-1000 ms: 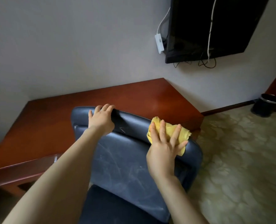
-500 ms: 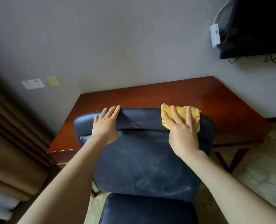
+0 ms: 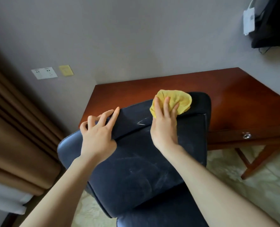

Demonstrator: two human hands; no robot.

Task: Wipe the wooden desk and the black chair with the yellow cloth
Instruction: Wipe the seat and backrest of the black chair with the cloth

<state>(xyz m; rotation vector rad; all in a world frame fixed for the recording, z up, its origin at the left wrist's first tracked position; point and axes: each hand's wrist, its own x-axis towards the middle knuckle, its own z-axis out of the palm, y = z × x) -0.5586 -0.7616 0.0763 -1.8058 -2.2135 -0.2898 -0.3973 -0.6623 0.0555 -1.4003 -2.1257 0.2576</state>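
Note:
The black chair (image 3: 136,169) stands in front of me with its scuffed backrest turned towards me. Behind it is the wooden desk (image 3: 234,95), reddish brown, against the wall. My right hand (image 3: 164,125) lies flat with spread fingers on the yellow cloth (image 3: 178,100), pressing it onto the top right of the backrest. My left hand (image 3: 98,133) rests on the top left edge of the backrest, fingers spread and lightly bent, holding nothing.
A brown curtain (image 3: 13,128) hangs at the left. Wall sockets (image 3: 44,72) sit above the desk's left corner. A wall-mounted TV (image 3: 273,22) with a white adapter is at the top right. The desk has a drawer knob (image 3: 246,136) and slanted legs over patterned floor.
The view has swung left and the chair back now looks tilted. My right hand with the cloth has shifted along the top of the backrest. My left hand's fingers have lifted and spread.

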